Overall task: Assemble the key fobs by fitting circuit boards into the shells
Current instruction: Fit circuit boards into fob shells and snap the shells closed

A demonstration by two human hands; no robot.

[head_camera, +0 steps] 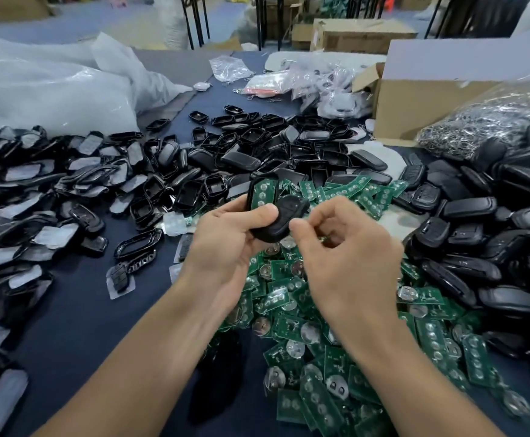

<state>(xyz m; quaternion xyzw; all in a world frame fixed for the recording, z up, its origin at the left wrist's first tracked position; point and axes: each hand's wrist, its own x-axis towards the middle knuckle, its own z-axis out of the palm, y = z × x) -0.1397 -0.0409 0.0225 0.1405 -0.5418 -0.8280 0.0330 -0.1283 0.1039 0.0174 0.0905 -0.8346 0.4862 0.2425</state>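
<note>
Table (78,310): dark cloth, crowded with parts, so the work is best kept raised above it.
Shell piles (37,190): black halves lie left, behind and right; the next one is easy to reach.
Board heap (304,326): green boards lie loose under both wrists.
Left hand (226,244): fingers curl round a black cover (281,223) with the thumb pressed on top. It should probably hold firm and act as the anvil.
Right hand (348,257): fingers curled close, index tip at the cover's edge; whether it pinches anything I cannot tell.
Loaded shell (250,192): stands upright behind the left fingers, just beside the cover.
Circuit board (263,192): seated inside that shell, its pads facing out. Before closing, I would check it lies flat, line the edges up, then press evenly all round.
</note>
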